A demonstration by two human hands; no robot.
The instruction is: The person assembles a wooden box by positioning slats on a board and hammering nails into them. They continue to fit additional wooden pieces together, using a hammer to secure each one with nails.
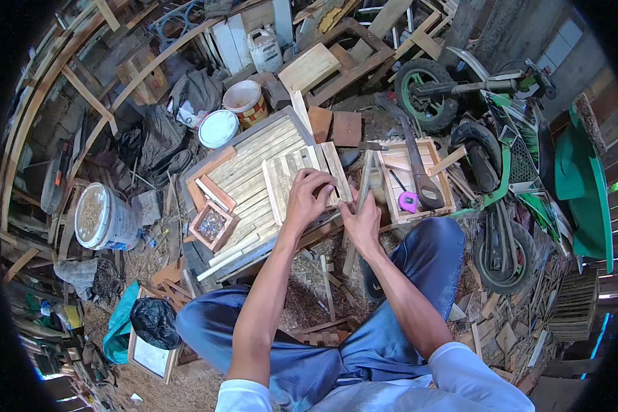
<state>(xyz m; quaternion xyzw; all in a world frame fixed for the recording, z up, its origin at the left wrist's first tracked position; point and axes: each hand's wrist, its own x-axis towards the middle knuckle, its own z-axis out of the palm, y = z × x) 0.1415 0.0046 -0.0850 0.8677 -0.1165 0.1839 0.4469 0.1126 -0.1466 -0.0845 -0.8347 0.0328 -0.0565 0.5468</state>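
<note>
A small slatted wooden piece [281, 180] lies on a larger slatted wooden board in front of my knees. My left hand [310, 196] rests on it, fingers curled and closed against its right part, beside a separate-looking slat [335, 169]. Whether a small thing sits between the fingertips is hidden. Just right of that edge, my right hand [362, 223] is closed around the pale wooden handle of a hammer [365, 180]. The hammer stands roughly upright in view, its dark head [373, 146] pointing away from me.
On the right, a wooden tray [451, 199] holds a handsaw [419, 161] and a pink tape measure [407, 201]. A small box of nails [213, 224] stands on the larger board [237, 175]. Buckets [97, 216] are at left, a green-and-black motorbike [505, 137] at right. Wood scraps litter the floor.
</note>
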